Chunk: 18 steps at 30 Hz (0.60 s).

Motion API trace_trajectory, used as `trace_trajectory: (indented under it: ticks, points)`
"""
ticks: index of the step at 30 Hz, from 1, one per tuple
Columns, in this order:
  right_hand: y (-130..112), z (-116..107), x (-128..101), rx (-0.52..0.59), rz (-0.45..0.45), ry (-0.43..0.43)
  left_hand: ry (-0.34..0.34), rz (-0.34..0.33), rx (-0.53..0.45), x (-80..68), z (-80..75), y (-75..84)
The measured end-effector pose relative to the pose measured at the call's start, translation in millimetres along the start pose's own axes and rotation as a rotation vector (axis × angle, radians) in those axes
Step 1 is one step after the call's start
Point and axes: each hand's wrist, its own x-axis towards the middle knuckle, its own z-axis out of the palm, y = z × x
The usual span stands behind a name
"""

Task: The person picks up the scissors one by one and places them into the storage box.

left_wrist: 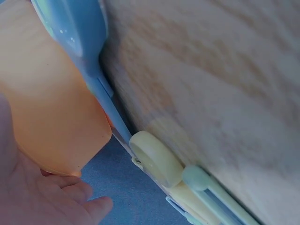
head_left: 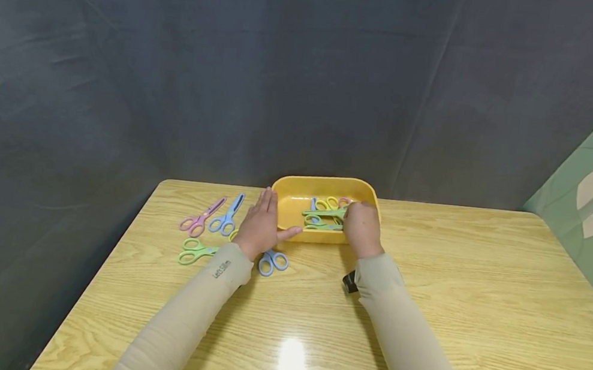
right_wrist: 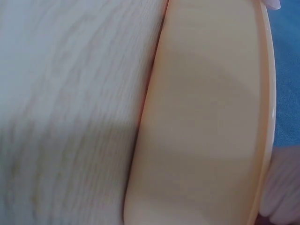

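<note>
A yellow tub (head_left: 296,186) stands at the table's far middle and holds several small scissors. My left hand (head_left: 270,213) lies flat on the table against the tub's left wall, fingers straight, thumb along its front. My right hand (head_left: 354,219) reaches over the tub's right front corner, its fingers curled on a pair of green scissors (head_left: 323,212) inside. A second green pair (head_left: 322,226) lies just below it. The left wrist view shows the tub (left_wrist: 51,93), a blue scissor handle (left_wrist: 75,23) and a yellow handle (left_wrist: 154,159) close up. The right wrist view shows only the tub wall (right_wrist: 206,117).
On the wooden table (head_left: 479,301) left of the tub lie pink scissors (head_left: 201,218), blue scissors (head_left: 228,217), green scissors (head_left: 194,251) and another blue pair (head_left: 273,262) partly under my left wrist. A dark cloth backdrop hangs behind.
</note>
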Motion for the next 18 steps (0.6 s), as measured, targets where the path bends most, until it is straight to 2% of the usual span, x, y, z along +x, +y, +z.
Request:
trace_trajectory:
  ticks: [7,18]
  points:
    - [-0.5,2.5,1.6,0.023,-0.004,0.052,0.010,0.009,-0.020,-2.0,-4.5,1.9]
    - [-0.3,4.4,-1.5,0.096,0.038,0.040,-0.003,0.000,-0.016,-0.9,-2.0,0.4]
